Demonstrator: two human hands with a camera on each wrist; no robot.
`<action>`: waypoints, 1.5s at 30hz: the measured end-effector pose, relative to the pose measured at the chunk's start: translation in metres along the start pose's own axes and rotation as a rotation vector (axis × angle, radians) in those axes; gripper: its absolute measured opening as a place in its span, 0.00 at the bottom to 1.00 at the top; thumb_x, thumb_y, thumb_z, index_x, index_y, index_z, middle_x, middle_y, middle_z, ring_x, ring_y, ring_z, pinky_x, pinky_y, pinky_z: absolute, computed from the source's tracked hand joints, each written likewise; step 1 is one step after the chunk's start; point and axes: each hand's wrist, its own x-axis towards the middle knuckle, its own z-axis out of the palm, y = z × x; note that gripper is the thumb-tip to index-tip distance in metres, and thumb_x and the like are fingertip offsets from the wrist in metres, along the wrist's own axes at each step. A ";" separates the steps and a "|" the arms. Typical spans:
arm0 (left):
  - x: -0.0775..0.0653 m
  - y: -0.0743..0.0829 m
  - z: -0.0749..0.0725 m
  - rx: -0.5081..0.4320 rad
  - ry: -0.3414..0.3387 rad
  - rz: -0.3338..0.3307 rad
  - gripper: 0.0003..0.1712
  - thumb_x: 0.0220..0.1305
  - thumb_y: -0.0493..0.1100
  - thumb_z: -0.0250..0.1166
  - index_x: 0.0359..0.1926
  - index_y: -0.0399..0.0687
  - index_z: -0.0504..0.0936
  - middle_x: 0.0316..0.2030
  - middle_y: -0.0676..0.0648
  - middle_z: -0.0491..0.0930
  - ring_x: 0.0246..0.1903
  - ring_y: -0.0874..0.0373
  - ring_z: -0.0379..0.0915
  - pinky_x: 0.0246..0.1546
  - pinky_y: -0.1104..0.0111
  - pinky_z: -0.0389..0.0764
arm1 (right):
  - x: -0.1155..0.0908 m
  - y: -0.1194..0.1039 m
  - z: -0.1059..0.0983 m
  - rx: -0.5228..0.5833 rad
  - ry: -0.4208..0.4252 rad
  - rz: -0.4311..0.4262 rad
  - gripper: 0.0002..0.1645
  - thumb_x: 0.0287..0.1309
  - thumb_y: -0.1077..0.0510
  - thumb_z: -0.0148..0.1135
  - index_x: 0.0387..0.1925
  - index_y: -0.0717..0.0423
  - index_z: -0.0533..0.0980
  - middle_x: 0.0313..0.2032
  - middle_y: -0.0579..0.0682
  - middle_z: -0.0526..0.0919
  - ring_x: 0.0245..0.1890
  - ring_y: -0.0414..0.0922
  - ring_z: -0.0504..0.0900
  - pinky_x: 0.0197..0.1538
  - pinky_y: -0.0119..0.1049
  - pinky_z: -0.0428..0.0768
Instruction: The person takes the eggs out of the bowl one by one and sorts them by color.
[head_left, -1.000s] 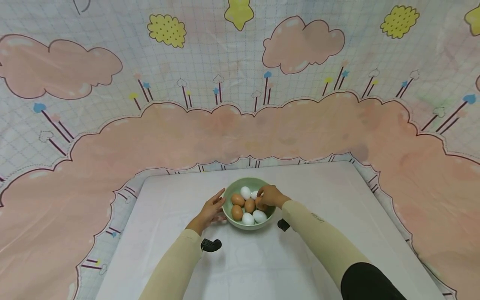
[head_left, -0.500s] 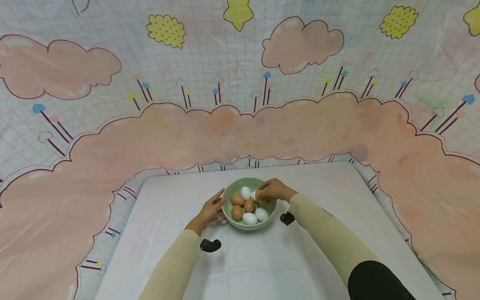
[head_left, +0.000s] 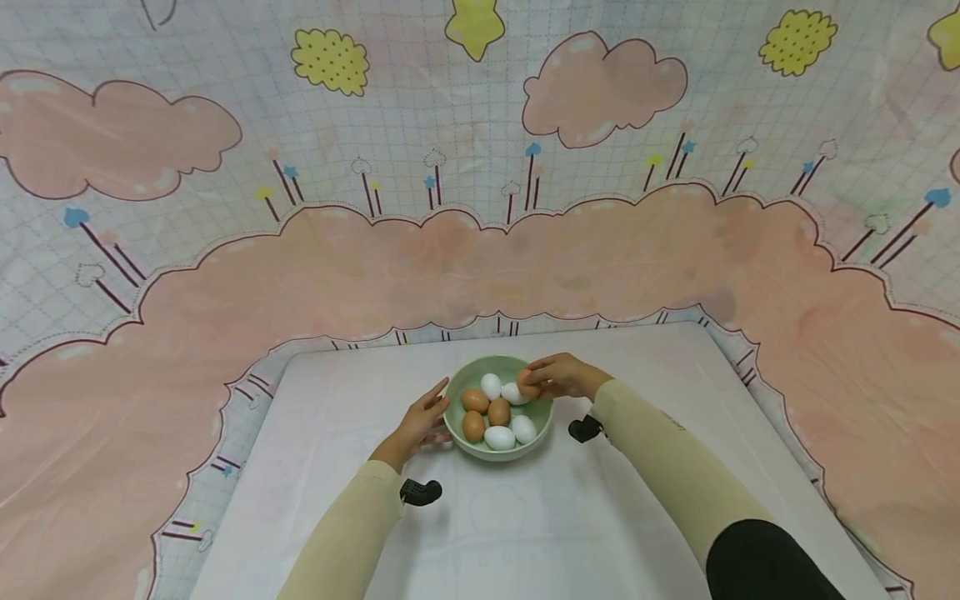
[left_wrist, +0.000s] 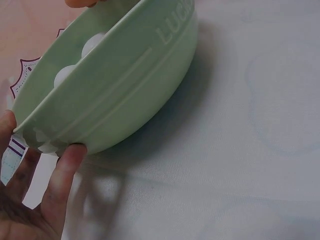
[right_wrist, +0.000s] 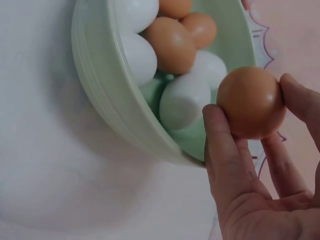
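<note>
A pale green bowl stands on the white table and holds several white eggs and three brown eggs. My right hand holds another brown egg between thumb and fingertips, raised over the bowl's right rim. Below it in the right wrist view lies a white egg near the bowl's wall. At the bowl's left side, my left hand rests its extended fingertips against the outer wall. Most of the bowl's inside is hidden in the left wrist view.
The white tabletop stretches around the bowl on every side. Behind it hangs a backdrop printed with clouds and stars. A black wrist device sits at the left cuff, with another at the right.
My right hand has lifted the brown egg and moved it up and right toward the rim. White eggs at the bowl's front have shifted slightly. My left hand has stayed at the bowl.
</note>
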 end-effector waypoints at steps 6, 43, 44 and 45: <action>0.000 0.001 0.000 0.001 0.005 0.001 0.28 0.66 0.49 0.52 0.65 0.70 0.58 0.67 0.41 0.45 0.52 0.40 0.67 0.35 0.56 0.80 | -0.001 0.000 -0.009 0.040 -0.029 -0.009 0.30 0.54 0.66 0.60 0.59 0.65 0.64 0.55 0.63 0.66 0.39 0.50 0.78 0.48 0.44 0.76; 0.000 0.001 -0.001 -0.009 -0.004 -0.004 0.28 0.66 0.50 0.52 0.66 0.70 0.57 0.67 0.40 0.45 0.51 0.42 0.68 0.35 0.57 0.80 | 0.002 0.016 -0.044 0.074 0.008 -0.017 0.32 0.57 0.65 0.57 0.62 0.66 0.59 0.59 0.65 0.61 0.40 0.50 0.75 0.48 0.44 0.76; 0.000 0.001 -0.002 -0.009 -0.003 -0.004 0.28 0.66 0.50 0.52 0.66 0.70 0.58 0.67 0.40 0.45 0.51 0.42 0.68 0.35 0.57 0.80 | 0.002 0.017 -0.045 0.078 0.015 -0.016 0.32 0.57 0.65 0.57 0.62 0.66 0.59 0.58 0.65 0.61 0.41 0.50 0.75 0.48 0.44 0.76; 0.000 0.001 -0.002 -0.011 -0.001 -0.005 0.28 0.65 0.50 0.52 0.65 0.70 0.58 0.67 0.40 0.46 0.51 0.42 0.68 0.35 0.57 0.80 | 0.003 0.018 -0.046 0.078 0.019 -0.015 0.32 0.57 0.65 0.57 0.62 0.66 0.59 0.58 0.65 0.61 0.41 0.50 0.74 0.48 0.44 0.77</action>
